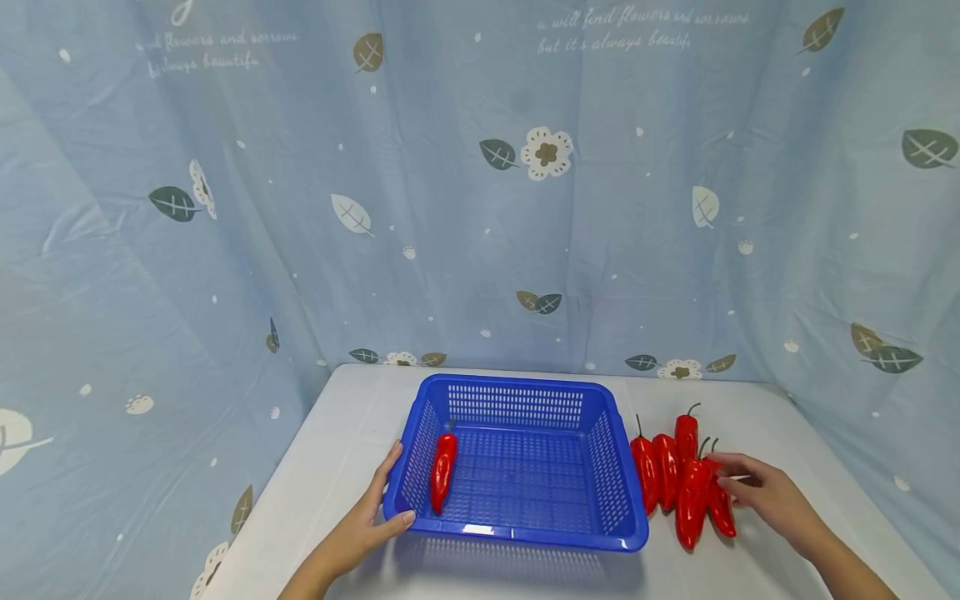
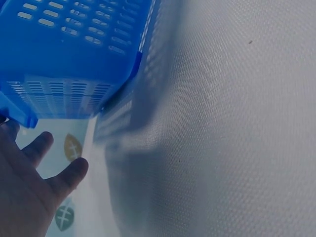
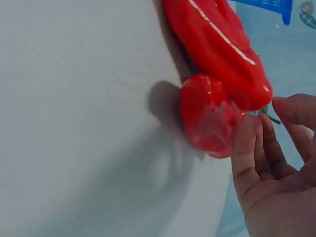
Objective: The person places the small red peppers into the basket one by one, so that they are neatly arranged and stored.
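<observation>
A blue plastic basket [image 1: 525, 533] with slotted walls stands mid-table, one red chili pepper [image 1: 443, 473] lying inside at its left. My left hand [image 1: 366, 518] rests at the basket's front left corner, thumb by the front rim; the left wrist view shows its fingers spread. Several red peppers [image 1: 692, 504] with green stems lie in a group right of the basket. Over the rightmost pepper [image 1: 722, 507] is my right hand [image 1: 765, 498], fingertips by its upper end. In the right wrist view, a gap shows between thumb and fingers, with a stem [image 3: 270, 117] behind.
The table has a white textured cover [image 1: 352, 417]. A pale blue curtain [image 1: 450, 208] with leaves and flowers hangs behind it and along both sides. The peppers lie close against the basket's right wall.
</observation>
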Available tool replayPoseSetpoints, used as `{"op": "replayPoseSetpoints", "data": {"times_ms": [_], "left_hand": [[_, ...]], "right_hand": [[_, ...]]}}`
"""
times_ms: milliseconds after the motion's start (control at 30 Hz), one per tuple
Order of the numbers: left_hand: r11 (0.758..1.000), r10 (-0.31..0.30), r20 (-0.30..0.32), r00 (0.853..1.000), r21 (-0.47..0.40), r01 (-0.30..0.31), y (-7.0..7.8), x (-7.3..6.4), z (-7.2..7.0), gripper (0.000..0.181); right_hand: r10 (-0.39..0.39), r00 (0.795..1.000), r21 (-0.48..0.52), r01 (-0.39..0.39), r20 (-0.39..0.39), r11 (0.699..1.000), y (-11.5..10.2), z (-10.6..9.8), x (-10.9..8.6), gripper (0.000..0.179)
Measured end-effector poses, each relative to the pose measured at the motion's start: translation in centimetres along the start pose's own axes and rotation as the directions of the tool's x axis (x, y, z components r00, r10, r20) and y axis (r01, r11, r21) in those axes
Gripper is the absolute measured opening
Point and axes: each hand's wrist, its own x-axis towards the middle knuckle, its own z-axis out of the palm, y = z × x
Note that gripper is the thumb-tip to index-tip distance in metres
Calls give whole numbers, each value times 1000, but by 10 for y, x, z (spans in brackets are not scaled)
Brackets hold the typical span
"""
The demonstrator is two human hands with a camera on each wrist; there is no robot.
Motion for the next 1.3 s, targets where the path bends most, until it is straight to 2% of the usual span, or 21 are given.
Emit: {"op": "replayPoseSetpoints", "data": {"times_ms": [167, 400, 600, 700, 967, 1133, 1300], "left_hand": [[1000, 3, -2, 1000, 5, -3, 0, 0, 0, 96], [1000, -16, 2, 1000, -2, 16, -1, 1, 1, 97], [1000, -13, 7, 1000, -10, 13, 0, 0, 0, 96], [1000, -1, 9, 1000, -18, 1, 0, 0, 0, 96], [1000, 11, 9, 1000, -16, -11, -4, 0, 0, 95], [1000, 11, 4, 1000, -10, -11, -5, 0, 0, 95], [1000, 9, 2, 1000, -5, -9, -5, 0, 1, 95]], "right_hand": [[42, 999, -3, -42, -7, 999, 10, 0, 2, 58], [59, 998, -78, -60, -10, 995, 21, 0, 7, 80], [111, 993, -80, -108, 30, 991, 23, 5, 11, 88], [131, 991, -82, -127, 36, 988, 25, 7, 11, 88], [119, 992, -88, -116, 33, 989, 31, 4, 9, 79], [123, 992, -97, -120, 22, 988, 36, -1, 7, 78], [140, 990, -64, -139, 13, 988, 38, -3, 5, 82]]}}
